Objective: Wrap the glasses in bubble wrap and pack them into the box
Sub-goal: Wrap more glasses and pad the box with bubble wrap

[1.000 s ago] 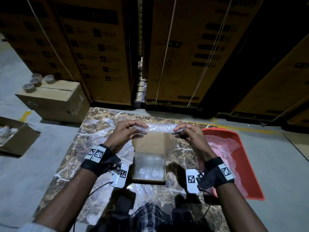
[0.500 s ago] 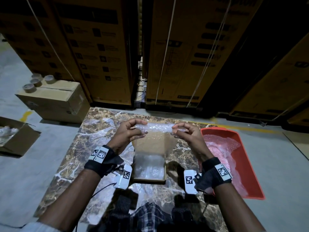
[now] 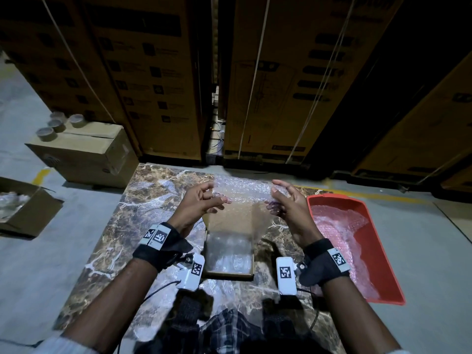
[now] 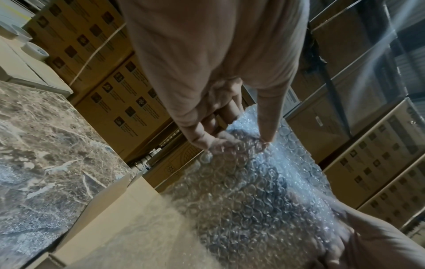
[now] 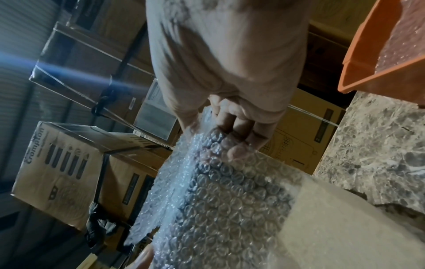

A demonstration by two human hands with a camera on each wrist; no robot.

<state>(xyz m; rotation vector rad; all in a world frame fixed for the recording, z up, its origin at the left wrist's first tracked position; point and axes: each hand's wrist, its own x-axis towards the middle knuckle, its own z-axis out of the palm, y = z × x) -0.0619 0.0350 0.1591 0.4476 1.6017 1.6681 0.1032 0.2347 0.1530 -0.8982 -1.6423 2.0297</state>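
I hold a sheet of clear bubble wrap [image 3: 242,191] stretched between both hands above a small open cardboard box [image 3: 228,275] on the marble table [image 3: 153,200]. My left hand [image 3: 204,200] pinches the sheet's left edge between thumb and fingers [image 4: 239,143]. My right hand [image 3: 281,198] grips the right edge with curled fingers [image 5: 236,143]. The sheet [image 4: 253,191] hangs down over the box's raised flap [image 4: 128,218]. Pale wrapped bundles lie inside the box, blurred behind the sheet. No bare glass shows.
A red tray [image 3: 339,198] holding more bubble wrap sits right of the box, also seen in the right wrist view [image 5: 379,72]. On the floor to the left are a closed carton [image 3: 84,159] with tape rolls [image 3: 55,125] and an open carton [image 3: 25,213]. Tall stacked cartons [image 3: 153,72] stand behind the table.
The rolled top of the bubble wrap has opened out into a taller, flatter sheet. My fingers have spread and shifted their grip on its edges. The box has not moved.
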